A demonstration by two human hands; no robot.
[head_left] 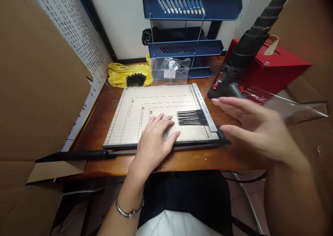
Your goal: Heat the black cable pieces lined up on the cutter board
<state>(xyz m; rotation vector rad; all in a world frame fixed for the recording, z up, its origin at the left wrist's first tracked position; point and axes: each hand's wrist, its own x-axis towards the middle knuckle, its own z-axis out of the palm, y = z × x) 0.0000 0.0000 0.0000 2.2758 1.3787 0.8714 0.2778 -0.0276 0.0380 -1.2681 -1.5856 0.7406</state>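
Note:
My left hand (pixel 157 137) rests flat on the paper cutter (pixel 130 116), fingers spread and holding nothing. Just right of its fingertips, a row of thin black strips (pixel 191 118) lies side by side, their right ends against the cutter's metal guide rail (pixel 204 107). In the air past the right end of the cutter hovers my right hand (pixel 247 125), slightly blurred, thumb and fingers apart with nothing between them. Along the cutter's front edge lies the lowered blade arm, its black handle (pixel 83 155) reaching out to the left.
Behind the cutter, a pile of short black pieces (pixel 136 79) lies on a yellow plastic bag (pixel 117 73), beside a clear bag (pixel 170 73). A blue tiered rack (pixel 186 49) stands at the back. On the right are a black heat-gun-like tool (pixel 239 55) and a red box (pixel 283 64).

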